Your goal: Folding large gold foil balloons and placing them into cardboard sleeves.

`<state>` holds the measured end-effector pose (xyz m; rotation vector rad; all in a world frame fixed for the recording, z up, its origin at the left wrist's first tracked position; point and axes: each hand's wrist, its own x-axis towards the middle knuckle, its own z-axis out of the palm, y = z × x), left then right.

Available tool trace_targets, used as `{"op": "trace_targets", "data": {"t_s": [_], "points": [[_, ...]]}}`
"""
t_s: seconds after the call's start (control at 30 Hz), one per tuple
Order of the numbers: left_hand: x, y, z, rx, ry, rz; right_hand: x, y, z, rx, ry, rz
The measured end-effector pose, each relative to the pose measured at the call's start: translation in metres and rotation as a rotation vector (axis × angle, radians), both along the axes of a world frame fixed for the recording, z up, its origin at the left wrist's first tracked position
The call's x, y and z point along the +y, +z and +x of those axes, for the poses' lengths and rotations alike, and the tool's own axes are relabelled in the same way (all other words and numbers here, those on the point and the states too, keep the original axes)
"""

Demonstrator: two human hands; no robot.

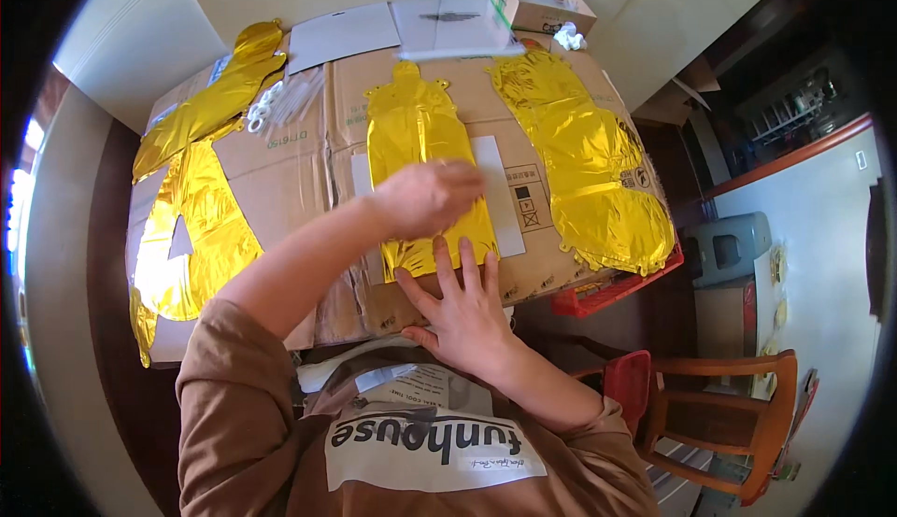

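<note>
While flattened cardboard [280,157] is covering the desk, several gold foil balloons are lying spread across it: a long one [210,97] is stretching toward the far left corner, a wide one [192,227] is lying below it near the left edge, and a large crinkled one [584,157] is occupying the right side, its lower end hanging over a red crate [612,291]. White paper sheets [341,33] are lying at the far edge, with a small open box [540,5] just beside them and a crumpled white wad [569,37] in front of the box. A bundle of clear straws with white rings [280,104] is resting between the long balloon and the middle one. A wooden chair [738,414] is standing well off to the right, below the desk.

The middle balloon [416,143] is lying flat in the centre, partly over a white sheet [500,195]. The left hand [425,198] is reaching across and resting palm down on the balloon's lower half, fingers loosely curled and blurred; whether it is gripping the foil I cannot tell. The right hand [462,307] is lying open, fingers spread flat, with its fingertips [439,254] pressing the balloon's near edge against the cardboard, holding nothing. Nothing is standing between the hands and the balloon.
</note>
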<state>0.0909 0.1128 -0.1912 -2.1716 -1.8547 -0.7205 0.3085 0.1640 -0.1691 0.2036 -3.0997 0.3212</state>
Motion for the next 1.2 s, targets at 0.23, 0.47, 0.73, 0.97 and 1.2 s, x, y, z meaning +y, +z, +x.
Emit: {"op": "trace_targets", "data": {"t_s": [0.23, 0.47, 0.73, 0.97, 1.2], "points": [[0.015, 0.001, -0.084, -0.050, 0.136, -0.098, 0.003, -0.003, 0.004, 0.018, 0.018, -0.072], [-0.008, 0.020, -0.040, -0.066, 0.651, 0.162, 0.002, 0.002, 0.001, 0.017, 0.008, -0.015], [-0.058, -0.003, 0.074, -0.298, 0.583, -0.104, 0.008, 0.010, -0.001, 0.016, 0.052, -0.037], [-0.058, -0.013, 0.072, -0.155, 0.655, -0.179, 0.098, 0.034, -0.029, 0.057, -0.208, -0.874], [-0.052, -0.009, 0.078, -0.058, 0.685, -0.248, 0.152, 0.017, -0.108, -0.347, -0.633, -0.823]]}}
